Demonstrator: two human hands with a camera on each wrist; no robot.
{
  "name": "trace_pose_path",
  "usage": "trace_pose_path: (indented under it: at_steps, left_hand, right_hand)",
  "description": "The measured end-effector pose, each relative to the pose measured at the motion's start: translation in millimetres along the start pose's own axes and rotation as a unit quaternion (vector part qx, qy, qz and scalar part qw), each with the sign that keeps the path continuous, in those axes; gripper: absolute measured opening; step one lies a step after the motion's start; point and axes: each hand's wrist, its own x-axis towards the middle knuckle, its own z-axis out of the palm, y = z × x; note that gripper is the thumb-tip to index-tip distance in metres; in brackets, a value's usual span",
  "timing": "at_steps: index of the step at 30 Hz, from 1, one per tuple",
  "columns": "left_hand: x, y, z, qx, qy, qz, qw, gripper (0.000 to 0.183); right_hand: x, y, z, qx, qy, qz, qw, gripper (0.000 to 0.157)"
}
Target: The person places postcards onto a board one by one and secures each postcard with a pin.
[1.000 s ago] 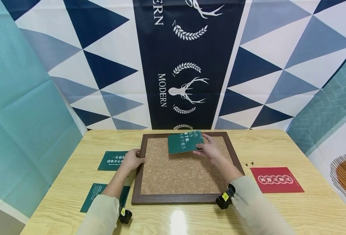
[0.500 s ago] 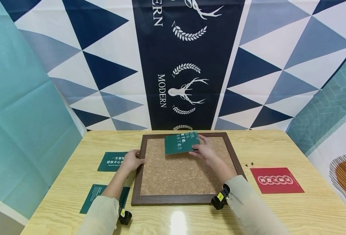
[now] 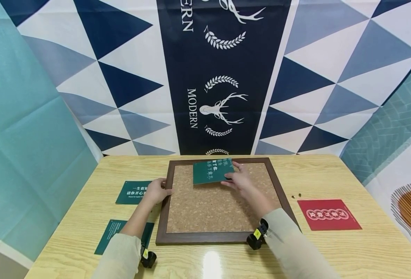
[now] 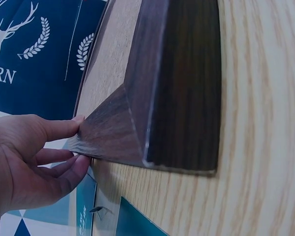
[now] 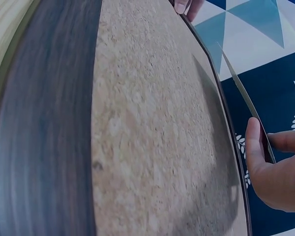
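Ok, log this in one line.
left hand: grips brown-framed rectangular cork board | right hand: pinches green rectangular card above board

"MODERN" on navy backdrop (image 3: 223,62); "一生很" on upper-left card (image 3: 132,192); "了你" on held card (image 3: 209,173).

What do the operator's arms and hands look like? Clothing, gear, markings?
Pale beige long fabric left sleeve and matching right sleeve. Left hand and right hand ungloved. Near the cuffs, a small black left wrist device and similar right wrist device, each with a yellow marking. No cables visible.
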Motion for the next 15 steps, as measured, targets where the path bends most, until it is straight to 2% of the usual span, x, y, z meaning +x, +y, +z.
trace_pose_path:
  at_steps: [15]
  left_hand:
    - [0.2, -1.0, 0.2, 0.001, -0.004, 0.000, 1.0000, 0.059]
  right_hand:
    - [3.4, 4.1, 8.4, -0.016, 0.019, 0.002, 1.000, 0.071]
